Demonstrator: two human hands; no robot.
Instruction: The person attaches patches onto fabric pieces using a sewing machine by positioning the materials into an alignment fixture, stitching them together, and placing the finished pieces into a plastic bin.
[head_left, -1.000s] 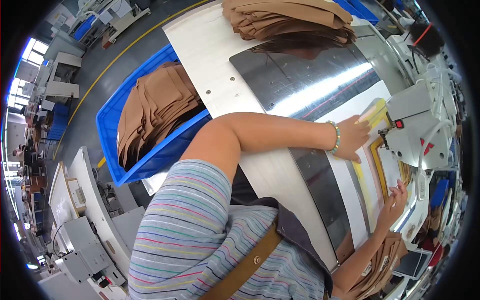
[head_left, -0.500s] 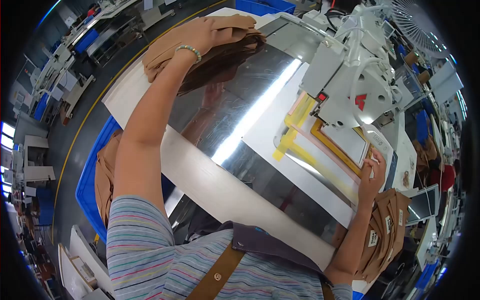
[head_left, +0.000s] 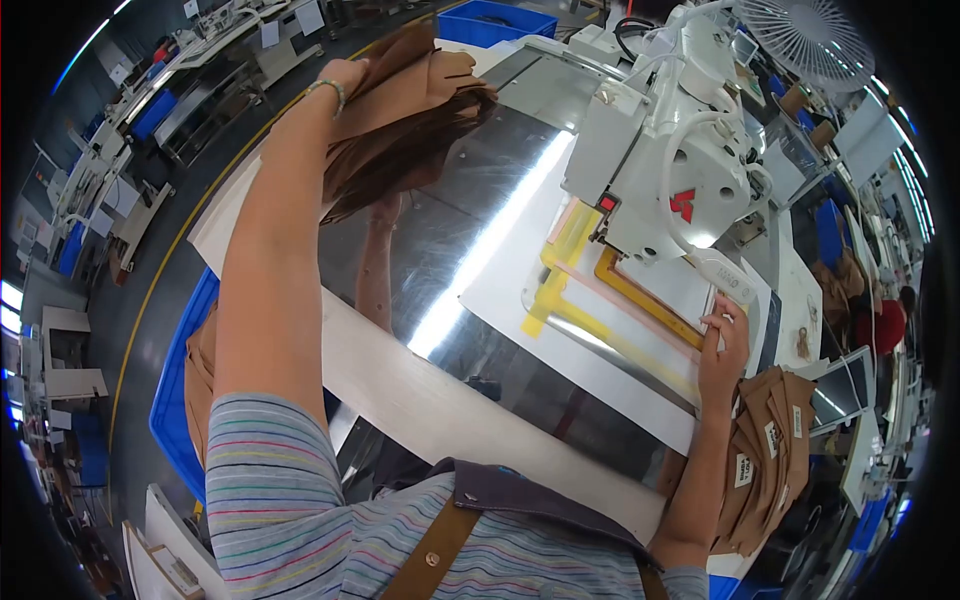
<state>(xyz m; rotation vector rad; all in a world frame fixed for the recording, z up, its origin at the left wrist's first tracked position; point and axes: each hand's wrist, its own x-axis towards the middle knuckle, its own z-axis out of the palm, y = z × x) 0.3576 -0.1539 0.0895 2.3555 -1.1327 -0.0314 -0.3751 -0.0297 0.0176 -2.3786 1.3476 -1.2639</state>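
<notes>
My left hand (head_left: 345,77), with a beaded bracelet at the wrist, is closed on the edge of a brown piece at the top of the brown stack (head_left: 400,130). That piece is lifted and folded up from the stack. My right hand (head_left: 727,345) has its fingers bent together at the right edge of the yellow frame (head_left: 650,300), below the white sewing machine head (head_left: 680,170). Whether it grips the frame is too small to tell. Yellow tape (head_left: 550,290) marks the clear sheet beside the frame.
A shiny metal plate (head_left: 500,220) spans the table between the stack and the machine. Brown labelled pieces (head_left: 765,450) hang at the right. A blue bin (head_left: 170,400) with brown pieces stands at the left, another blue bin (head_left: 495,22) at the back.
My left hand has gone from the frame area to the brown stack and raised the top piece's edge. My right hand stays by the frame. The view has turned.
</notes>
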